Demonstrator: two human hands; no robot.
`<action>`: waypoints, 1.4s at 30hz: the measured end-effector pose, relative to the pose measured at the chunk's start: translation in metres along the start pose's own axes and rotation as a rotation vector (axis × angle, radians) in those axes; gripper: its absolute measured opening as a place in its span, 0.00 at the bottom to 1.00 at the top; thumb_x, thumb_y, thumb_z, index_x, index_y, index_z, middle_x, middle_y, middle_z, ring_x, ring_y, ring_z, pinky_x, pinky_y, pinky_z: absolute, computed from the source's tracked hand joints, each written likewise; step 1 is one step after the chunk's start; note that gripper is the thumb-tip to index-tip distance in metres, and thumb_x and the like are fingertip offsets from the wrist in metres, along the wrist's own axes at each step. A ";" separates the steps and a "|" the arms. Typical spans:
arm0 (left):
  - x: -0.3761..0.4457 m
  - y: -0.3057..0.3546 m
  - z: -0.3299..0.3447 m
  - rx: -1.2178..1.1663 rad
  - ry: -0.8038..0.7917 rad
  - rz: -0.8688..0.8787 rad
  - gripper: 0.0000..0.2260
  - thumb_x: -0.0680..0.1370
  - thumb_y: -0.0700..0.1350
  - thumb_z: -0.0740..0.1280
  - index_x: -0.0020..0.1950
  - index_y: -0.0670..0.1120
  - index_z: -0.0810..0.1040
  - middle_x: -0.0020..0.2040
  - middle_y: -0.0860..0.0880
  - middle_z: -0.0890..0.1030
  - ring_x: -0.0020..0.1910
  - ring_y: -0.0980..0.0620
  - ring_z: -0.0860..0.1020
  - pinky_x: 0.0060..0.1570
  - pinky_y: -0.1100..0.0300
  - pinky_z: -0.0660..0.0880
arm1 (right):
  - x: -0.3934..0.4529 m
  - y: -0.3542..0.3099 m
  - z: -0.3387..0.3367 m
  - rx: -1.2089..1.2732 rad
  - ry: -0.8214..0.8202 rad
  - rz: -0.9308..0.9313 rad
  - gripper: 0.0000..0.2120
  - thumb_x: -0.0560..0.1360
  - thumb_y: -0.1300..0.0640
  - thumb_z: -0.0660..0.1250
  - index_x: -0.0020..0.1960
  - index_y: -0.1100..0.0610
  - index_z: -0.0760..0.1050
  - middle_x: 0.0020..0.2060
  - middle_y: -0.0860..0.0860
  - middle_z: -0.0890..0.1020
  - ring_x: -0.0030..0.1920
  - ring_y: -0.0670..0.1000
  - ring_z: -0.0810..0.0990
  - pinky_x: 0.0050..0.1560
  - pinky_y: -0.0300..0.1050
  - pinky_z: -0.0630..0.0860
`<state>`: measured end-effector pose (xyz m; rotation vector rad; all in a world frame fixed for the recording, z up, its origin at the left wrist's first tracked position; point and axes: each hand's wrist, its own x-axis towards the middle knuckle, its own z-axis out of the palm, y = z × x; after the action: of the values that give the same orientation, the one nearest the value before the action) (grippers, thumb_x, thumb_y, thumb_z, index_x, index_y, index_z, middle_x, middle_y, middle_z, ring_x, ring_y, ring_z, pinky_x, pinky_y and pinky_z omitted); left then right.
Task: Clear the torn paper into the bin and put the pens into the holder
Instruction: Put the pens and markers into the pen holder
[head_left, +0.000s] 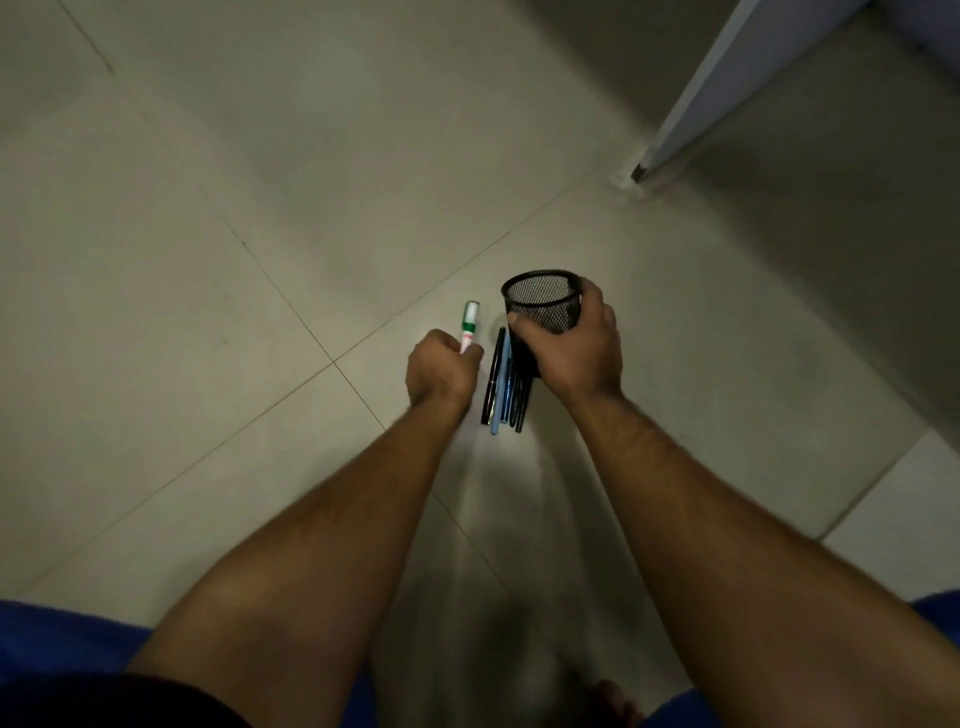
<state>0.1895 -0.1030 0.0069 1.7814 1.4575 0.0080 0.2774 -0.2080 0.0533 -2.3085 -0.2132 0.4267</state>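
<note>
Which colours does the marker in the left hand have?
In the head view, the marker is white with a green band and some red near the left hand.

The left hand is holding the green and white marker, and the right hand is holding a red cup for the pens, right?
Not quite. The head view shows the right hand holding a black mesh holder, not a red cup. The left hand does hold the green and white marker.
</note>
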 end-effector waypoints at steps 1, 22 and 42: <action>0.001 0.008 -0.009 -0.111 0.024 -0.006 0.09 0.73 0.49 0.71 0.48 0.46 0.79 0.42 0.50 0.80 0.39 0.49 0.78 0.37 0.61 0.70 | -0.002 -0.003 -0.005 -0.006 -0.031 0.002 0.40 0.62 0.37 0.75 0.71 0.45 0.67 0.62 0.50 0.76 0.63 0.53 0.76 0.64 0.49 0.75; -0.032 0.092 -0.021 -0.511 -0.342 0.310 0.07 0.68 0.41 0.71 0.45 0.46 0.80 0.41 0.50 0.79 0.40 0.54 0.77 0.45 0.57 0.76 | -0.006 0.013 -0.053 0.056 -0.154 0.018 0.43 0.57 0.39 0.78 0.68 0.45 0.65 0.60 0.47 0.78 0.57 0.49 0.79 0.56 0.48 0.80; -0.007 0.005 0.025 0.318 -0.175 0.148 0.11 0.75 0.49 0.69 0.50 0.43 0.78 0.46 0.46 0.80 0.41 0.49 0.76 0.38 0.58 0.71 | -0.023 0.048 -0.048 0.071 -0.159 0.026 0.41 0.62 0.47 0.80 0.70 0.48 0.66 0.61 0.49 0.75 0.57 0.50 0.76 0.54 0.41 0.73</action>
<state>0.2029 -0.1232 -0.0032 2.0847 1.2511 -0.3124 0.2750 -0.2797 0.0559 -2.2111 -0.2427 0.6225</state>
